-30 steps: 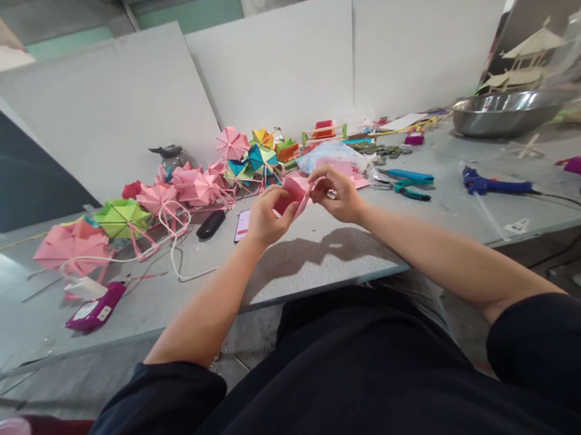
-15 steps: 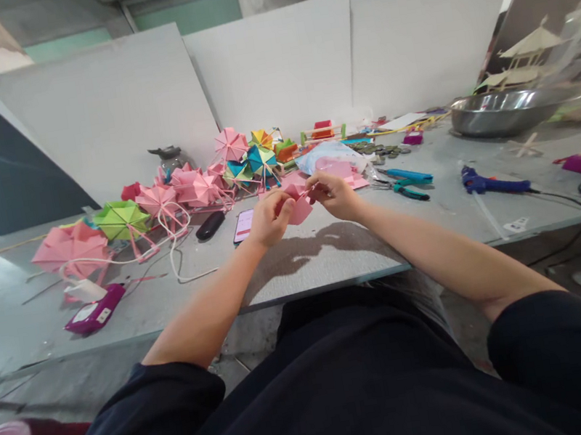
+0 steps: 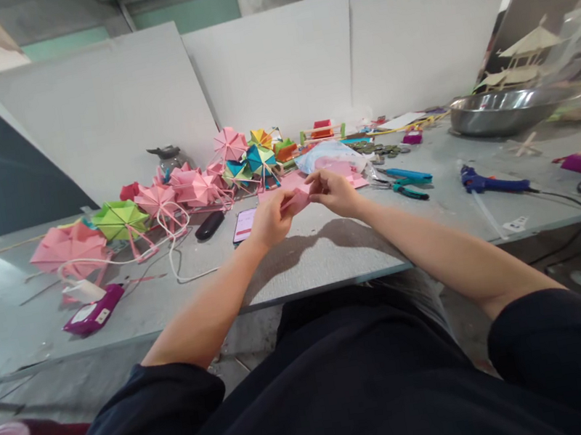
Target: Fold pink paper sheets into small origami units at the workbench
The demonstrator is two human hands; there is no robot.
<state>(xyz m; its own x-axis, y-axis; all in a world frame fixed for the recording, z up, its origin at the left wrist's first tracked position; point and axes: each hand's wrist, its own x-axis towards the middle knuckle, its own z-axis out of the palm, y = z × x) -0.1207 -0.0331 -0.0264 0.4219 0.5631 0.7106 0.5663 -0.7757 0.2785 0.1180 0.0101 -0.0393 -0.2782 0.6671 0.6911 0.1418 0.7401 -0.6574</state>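
A small piece of folded pink paper (image 3: 298, 202) is held above the table between both hands. My left hand (image 3: 273, 218) is closed on its left side, thumb on top. At its right edge, the fingertips of my right hand (image 3: 335, 193) pinch the paper. Behind the hands lie more pink paper sheets (image 3: 346, 170) and a clear plastic bag (image 3: 329, 156). A phone (image 3: 244, 226) with a lit screen rests just left of my left hand. Folded paper umbrellas in pink, with a green paper umbrella (image 3: 120, 221) among them, stand to the left.
Right of the hands lie pliers (image 3: 410, 190), a blue glue gun (image 3: 491, 182) with its cord, and a steel basin (image 3: 508, 111). A white cable (image 3: 179, 261), a black case (image 3: 209, 226) and a purple power strip (image 3: 94, 309) are at left. White panels (image 3: 274, 65) close off the back.
The pink paper has turned and now shows less of its surface, lying flatter between my hands. Its lower flap no longer hangs down. My left hand has shifted slightly.
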